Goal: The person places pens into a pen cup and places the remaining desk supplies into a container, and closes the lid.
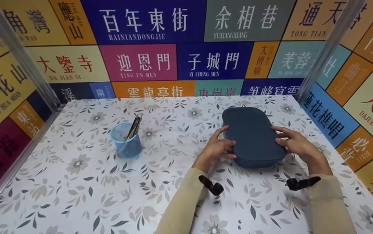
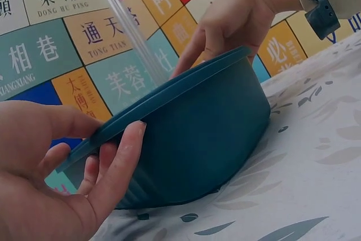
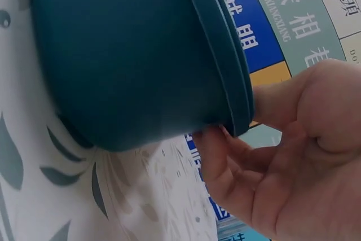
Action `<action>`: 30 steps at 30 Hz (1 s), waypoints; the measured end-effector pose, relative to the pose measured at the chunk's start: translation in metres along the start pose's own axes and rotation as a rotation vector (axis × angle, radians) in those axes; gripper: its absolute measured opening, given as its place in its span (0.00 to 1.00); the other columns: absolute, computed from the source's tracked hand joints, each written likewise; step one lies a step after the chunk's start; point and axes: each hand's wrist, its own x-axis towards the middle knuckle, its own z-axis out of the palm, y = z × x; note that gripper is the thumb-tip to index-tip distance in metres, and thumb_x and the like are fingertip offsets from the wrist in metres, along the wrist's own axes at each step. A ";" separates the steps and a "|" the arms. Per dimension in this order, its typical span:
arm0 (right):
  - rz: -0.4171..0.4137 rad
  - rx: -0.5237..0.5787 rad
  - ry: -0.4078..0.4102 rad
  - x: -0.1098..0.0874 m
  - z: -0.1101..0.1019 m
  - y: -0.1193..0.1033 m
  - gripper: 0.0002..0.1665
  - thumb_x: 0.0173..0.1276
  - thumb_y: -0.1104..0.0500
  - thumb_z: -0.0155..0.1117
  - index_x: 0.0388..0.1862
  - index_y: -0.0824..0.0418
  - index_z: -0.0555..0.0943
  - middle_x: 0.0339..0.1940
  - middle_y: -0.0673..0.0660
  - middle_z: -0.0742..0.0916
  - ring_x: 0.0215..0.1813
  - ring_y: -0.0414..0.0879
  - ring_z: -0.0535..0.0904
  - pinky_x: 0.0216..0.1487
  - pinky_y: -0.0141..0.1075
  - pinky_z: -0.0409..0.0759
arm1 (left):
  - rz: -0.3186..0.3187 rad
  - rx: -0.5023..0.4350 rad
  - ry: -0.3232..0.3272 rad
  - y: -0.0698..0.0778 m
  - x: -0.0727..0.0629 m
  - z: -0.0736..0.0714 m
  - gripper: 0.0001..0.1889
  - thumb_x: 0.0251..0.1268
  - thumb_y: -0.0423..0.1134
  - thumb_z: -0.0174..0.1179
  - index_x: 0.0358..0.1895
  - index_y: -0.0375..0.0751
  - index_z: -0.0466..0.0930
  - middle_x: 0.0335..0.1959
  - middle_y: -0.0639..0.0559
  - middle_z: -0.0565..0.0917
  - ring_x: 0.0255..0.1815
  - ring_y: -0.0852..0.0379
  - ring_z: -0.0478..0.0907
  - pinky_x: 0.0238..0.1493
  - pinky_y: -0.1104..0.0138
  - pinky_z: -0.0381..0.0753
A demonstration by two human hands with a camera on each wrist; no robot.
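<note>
A dark blue lidded food container (image 1: 254, 133) rests on the right half of the table, its flat rectangular lid facing up. My left hand (image 1: 215, 149) holds its left side; in the left wrist view the fingertips (image 2: 133, 134) press the wall just below the lid's rim. On the opposite side, my right hand (image 1: 298, 146) grips the edge. The right wrist view shows its thumb at the lid and the other fingers (image 3: 211, 145) tucked under the rim. The lid sits on the container, so its inside is hidden.
A light blue cup (image 1: 129, 148) with several thin sticks or pens (image 1: 134, 126) in it stands on the left of the table. A floral cloth (image 1: 76, 191) covers the tabletop. Colourful sign-patterned panels (image 1: 137, 61) and clear corner posts enclose the back and sides.
</note>
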 end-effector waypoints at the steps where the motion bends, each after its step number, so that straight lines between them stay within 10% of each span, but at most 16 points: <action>1: 0.004 0.001 0.003 0.000 0.001 0.000 0.36 0.80 0.57 0.48 0.83 0.53 0.51 0.75 0.76 0.63 0.51 0.44 0.79 0.45 0.33 0.82 | -0.002 -0.004 -0.006 0.000 0.000 0.000 0.37 0.64 0.25 0.59 0.74 0.58 0.65 0.36 0.45 0.82 0.32 0.54 0.83 0.28 0.63 0.89; 9: 0.022 0.054 -0.012 0.005 0.004 0.001 0.37 0.81 0.56 0.48 0.83 0.49 0.49 0.77 0.75 0.61 0.60 0.52 0.77 0.50 0.36 0.83 | -0.013 -0.040 -0.006 0.000 -0.004 -0.005 0.38 0.64 0.25 0.60 0.74 0.60 0.65 0.40 0.42 0.85 0.35 0.51 0.86 0.28 0.59 0.90; 17: 0.018 0.122 -0.041 0.005 -0.002 0.006 0.39 0.81 0.56 0.49 0.84 0.51 0.47 0.78 0.74 0.59 0.51 0.37 0.79 0.52 0.39 0.83 | -0.028 -0.006 0.016 0.003 -0.006 0.000 0.37 0.65 0.26 0.61 0.74 0.62 0.66 0.40 0.43 0.85 0.37 0.50 0.87 0.29 0.58 0.90; 30: 0.038 0.120 -0.082 0.005 0.000 0.004 0.32 0.81 0.57 0.45 0.82 0.51 0.56 0.83 0.68 0.50 0.70 0.54 0.70 0.54 0.36 0.84 | 0.030 0.192 0.110 0.007 -0.014 0.019 0.17 0.72 0.27 0.51 0.56 0.43 0.84 0.58 0.45 0.83 0.33 0.48 0.84 0.22 0.62 0.87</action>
